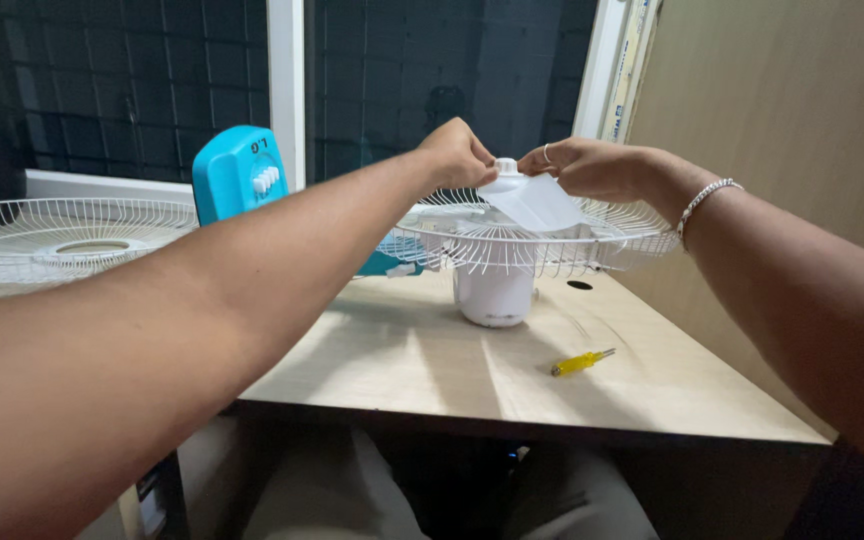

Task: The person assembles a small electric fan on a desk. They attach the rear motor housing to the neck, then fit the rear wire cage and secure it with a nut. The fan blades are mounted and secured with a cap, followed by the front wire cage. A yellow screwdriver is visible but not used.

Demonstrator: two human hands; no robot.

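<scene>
Both hands, left hand point(459, 155) and right hand point(582, 166), pinch the translucent fan blade point(537, 203) over the white guard point(512, 243), seating it on the motor point(494, 295); it next needs pressing down squarely.

Both hands are up over the fan: the left hand point(459, 155) grips the white cap point(505, 170) at the hub, the right hand point(582, 168) pinches the translucent fan blade point(535, 203) just beside it. Below sits the wire fan guard point(512, 245) on the white motor housing point(493, 293). A yellow screwdriver point(580, 362) lies on the wooden table point(432, 360).
</scene>
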